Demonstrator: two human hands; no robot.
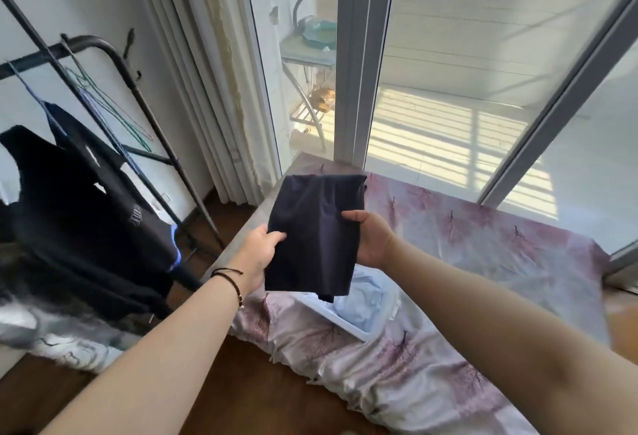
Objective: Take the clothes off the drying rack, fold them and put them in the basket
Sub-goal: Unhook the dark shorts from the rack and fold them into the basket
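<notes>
Above white basket (371, 327) holding pale blue cloth (362, 300): both hands' fingers (276, 237) grasp folded navy garment (316, 231).

Pale pleated curtain (207, 89) by the glass sliding door (362, 54), small metal table (307, 54) on the sunlit balcony, pink floral sheet (483, 244), dark wooden floor (224, 383)

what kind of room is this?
Likely a bedroom beside a balcony. A bed with a pink floral sheet sits against sliding glass doors, a drying rack with dark clothes stands by the curtain, and both hands hold a folded dark garment.
</notes>
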